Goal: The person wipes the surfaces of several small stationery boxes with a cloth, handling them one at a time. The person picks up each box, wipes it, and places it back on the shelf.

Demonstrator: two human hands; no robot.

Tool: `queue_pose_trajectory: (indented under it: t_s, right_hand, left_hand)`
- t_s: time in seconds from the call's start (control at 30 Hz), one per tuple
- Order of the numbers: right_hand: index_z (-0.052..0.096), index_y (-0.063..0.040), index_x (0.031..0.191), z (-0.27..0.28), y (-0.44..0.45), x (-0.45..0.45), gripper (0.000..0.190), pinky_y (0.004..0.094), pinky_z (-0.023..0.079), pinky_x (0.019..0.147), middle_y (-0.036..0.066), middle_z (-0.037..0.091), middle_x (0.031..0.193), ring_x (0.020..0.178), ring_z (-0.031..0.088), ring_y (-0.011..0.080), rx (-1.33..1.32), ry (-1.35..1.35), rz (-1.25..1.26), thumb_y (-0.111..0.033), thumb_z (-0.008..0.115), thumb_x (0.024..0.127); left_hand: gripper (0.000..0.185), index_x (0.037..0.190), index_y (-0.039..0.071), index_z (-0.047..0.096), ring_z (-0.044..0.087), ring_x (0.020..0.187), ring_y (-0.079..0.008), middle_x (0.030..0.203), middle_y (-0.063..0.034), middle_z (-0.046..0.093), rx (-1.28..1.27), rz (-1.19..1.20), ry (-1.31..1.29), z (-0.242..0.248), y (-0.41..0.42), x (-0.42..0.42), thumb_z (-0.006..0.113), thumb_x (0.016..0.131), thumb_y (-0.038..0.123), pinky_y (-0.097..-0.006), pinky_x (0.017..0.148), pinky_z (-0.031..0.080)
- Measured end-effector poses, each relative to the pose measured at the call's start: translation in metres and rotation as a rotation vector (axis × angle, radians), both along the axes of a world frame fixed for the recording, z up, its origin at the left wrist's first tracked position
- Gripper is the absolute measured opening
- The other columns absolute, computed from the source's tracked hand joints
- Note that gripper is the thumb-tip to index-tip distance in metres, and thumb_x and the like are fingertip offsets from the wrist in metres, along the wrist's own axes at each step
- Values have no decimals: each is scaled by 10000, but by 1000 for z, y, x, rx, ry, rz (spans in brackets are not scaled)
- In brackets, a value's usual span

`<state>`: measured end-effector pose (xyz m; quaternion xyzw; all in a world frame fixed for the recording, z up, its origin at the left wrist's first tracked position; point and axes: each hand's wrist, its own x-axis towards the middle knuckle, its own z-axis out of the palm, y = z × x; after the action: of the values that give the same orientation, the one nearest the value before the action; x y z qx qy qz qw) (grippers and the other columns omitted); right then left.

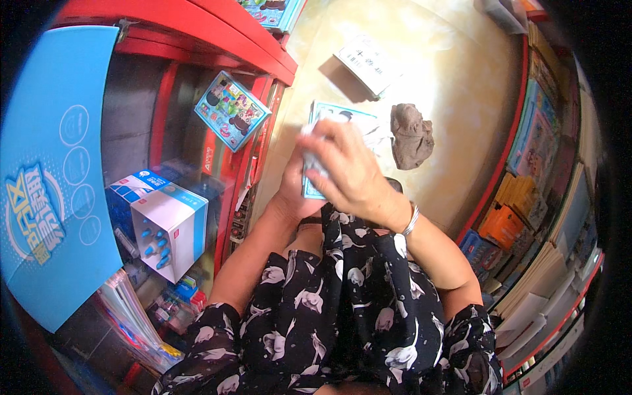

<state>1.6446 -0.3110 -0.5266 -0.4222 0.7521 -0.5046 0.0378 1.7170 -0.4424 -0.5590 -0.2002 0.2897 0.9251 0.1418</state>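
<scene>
My left hand is wrapped around the side of a small light-blue box, held above my lap. Over the box lies my right hand, its fingers bent and blurred. Something white and blurred shows by its fingertips; whether my right hand grips it or only touches the box is unclear. Beyond my hands is a light-blue printed surface, mostly covered; I cannot tell if it belongs to the same box. A crumpled brown cloth lies on the floor to the right.
A white carton bearing writing rests on the tiled floor. At the left, a similar illustrated box sits tilted at the red shelf. Lower down stands a blue-and-white carton. Shelves of books and papers line the right side.
</scene>
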Motion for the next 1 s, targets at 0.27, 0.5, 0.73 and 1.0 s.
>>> queue_pose_trajectory:
  t_s: [0.27, 0.5, 0.73, 1.0]
  right_hand:
    - [659, -41, 1200, 4, 21, 13, 411, 400, 457, 863, 124, 572, 1107, 957, 562, 315, 1, -96, 190, -54, 691, 790]
    - [671, -59, 1192, -17, 33, -29, 403, 385, 482, 871, 128, 578, 1126, 981, 563, 303, 12, -22, -176, -22, 687, 791]
    - [606, -9, 1287, -40, 50, -43, 329, 302, 541, 847, 139, 672, 1148, 1001, 657, 195, -696, -1198, -547, -129, 595, 980]
    - [520, 0, 1361, -34, 40, -11, 443, 375, 449, 1061, 111, 621, 1311, 1187, 599, 218, -1073, -1673, -134, -257, 569, 1003]
  left_hand:
    - [757, 1489, 34, 371, 547, 1256, -299, 1399, -167, 532, 44, 50, 58, 8, -4, -8, 317, 1014, 620, -441, 1086, 420]
    - [967, 1541, 66, 237, 457, 1358, -351, 1509, -170, 403, 78, -22, 34, 8, -7, -4, 581, 863, 664, -569, 1099, 406]
    - [848, 1484, 24, 348, 558, 1246, -403, 1380, -220, 537, 236, -108, -10, 12, -8, -8, 656, 848, 491, -623, 1026, 456]
    - [582, 1474, 73, 399, 558, 1248, -253, 1357, -132, 565, -109, 82, -49, -3, -8, -14, 627, 955, 208, -445, 1080, 443]
